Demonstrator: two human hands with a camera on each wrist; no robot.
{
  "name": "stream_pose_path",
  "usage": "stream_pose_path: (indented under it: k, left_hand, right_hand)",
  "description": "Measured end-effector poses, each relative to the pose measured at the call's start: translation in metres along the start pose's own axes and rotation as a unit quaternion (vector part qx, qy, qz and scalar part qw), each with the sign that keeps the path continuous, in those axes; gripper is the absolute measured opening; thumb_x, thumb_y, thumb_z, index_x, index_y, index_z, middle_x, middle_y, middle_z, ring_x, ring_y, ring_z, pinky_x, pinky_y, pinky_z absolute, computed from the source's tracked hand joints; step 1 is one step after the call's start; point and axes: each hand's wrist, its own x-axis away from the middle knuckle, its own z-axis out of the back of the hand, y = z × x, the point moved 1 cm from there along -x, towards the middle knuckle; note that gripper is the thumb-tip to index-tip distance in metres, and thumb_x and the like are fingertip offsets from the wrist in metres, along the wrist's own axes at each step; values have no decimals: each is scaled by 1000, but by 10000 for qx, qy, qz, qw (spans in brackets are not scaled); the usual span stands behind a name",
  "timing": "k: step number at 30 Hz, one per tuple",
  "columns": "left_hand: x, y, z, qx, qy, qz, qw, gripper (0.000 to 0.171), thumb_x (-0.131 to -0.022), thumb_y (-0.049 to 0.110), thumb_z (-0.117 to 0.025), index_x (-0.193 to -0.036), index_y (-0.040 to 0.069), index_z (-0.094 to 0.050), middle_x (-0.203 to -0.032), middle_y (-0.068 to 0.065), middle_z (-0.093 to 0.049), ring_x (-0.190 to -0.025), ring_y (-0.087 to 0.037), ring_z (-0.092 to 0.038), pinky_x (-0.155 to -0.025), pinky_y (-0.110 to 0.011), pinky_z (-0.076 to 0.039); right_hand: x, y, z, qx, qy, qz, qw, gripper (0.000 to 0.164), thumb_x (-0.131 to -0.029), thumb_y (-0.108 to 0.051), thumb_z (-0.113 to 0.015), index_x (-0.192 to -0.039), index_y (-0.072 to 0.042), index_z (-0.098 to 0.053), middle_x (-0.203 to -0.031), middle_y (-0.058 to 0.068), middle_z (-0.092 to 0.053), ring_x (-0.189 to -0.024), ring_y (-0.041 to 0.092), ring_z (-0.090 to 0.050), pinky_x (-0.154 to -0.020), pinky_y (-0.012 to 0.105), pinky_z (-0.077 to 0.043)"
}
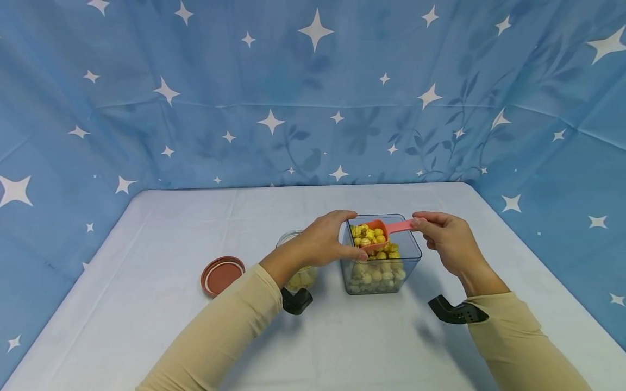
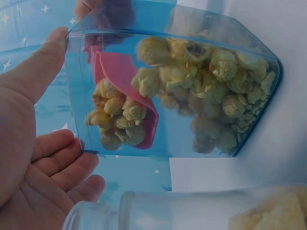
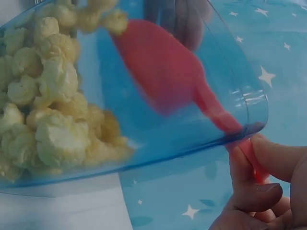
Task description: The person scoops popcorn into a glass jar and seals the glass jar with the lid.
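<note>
A clear bluish plastic container (image 1: 413, 251) stands on the table, its lower part filled with popcorn (image 1: 376, 277). My left hand (image 1: 320, 236) grips it across the rim, thumb on the near side and fingers at the far left corner. Between thumb and fingers, my right hand (image 1: 452, 244) pinches the handle of a pink scoop (image 1: 401, 226) above the container's right rim. Yellow popcorn fills the scoop's bowl, which is inside the container near its left side. In the right wrist view, the scoop (image 3: 163, 67) shows through the wall, above the heaped popcorn (image 3: 53, 96).
Left of the container is a glass jar (image 1: 300, 278) with pale pieces low inside, partly hidden behind my left wrist. A round reddish-brown lid (image 1: 222, 276) lies farther left on the white tablecloth (image 1: 171, 244). Behind the table hangs a blue star-patterned curtain (image 1: 220, 81).
</note>
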Motion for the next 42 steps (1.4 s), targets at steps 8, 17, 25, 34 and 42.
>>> stream_pose_path:
  k: [8,17,25,34,42]
  left_hand:
    - [0,-1,0,-22,-6,-64,10000,90,-85,45,-79,-156,13,-34,-159,-6,-34,-146,-24,-29,-115,-44,-31]
    - [1,-1,1,50,15,-39,10000,90,-85,44,-80,-156,12,-34,-159,-6,-35,-146,-24,-30,-115,-44,-31]
    - [1,0,1,96,-11,4,10000,90,-85,44,-80,-157,13,-34,-159,-5,-34,-146,-24,-29,-115,-45,-32]
    - [-1,1,1,150,12,33,9999,90,-85,41,-81,-156,13,-34,-159,-6,-34,-146,-24,-30,-114,-45,-32]
    - [-2,-1,0,148,-1,74,9999,90,-85,42,-80,-157,13,-34,-159,-6,-34,-146,-24,-29,-115,-45,-32]
  right_hand:
    - [-1,7,5,-490,-13,-166,9987,35,-101,-23,-63,-126,2,-61,-84,-7,-66,-67,12,-40,-57,24,-35]
    - [-1,10,7,-986,-49,-285,9947,18,-101,-24,-63,-115,-13,-67,-86,-7,-63,-65,12,-38,-56,24,-34]
    - [-2,8,2,-894,-91,-86,9959,35,-102,-22,-62,-127,2,-59,-87,-7,-63,-67,12,-38,-57,23,-35]
    - [0,8,0,-1322,227,-280,9906,5,-100,-23,-64,-101,-24,-69,-85,-7,-64,-66,11,-40,-57,20,-38]
    - [-1,9,4,-920,155,-359,9950,42,-101,-26,-64,-131,2,-58,-87,-7,-60,-70,12,-42,-59,21,-39]
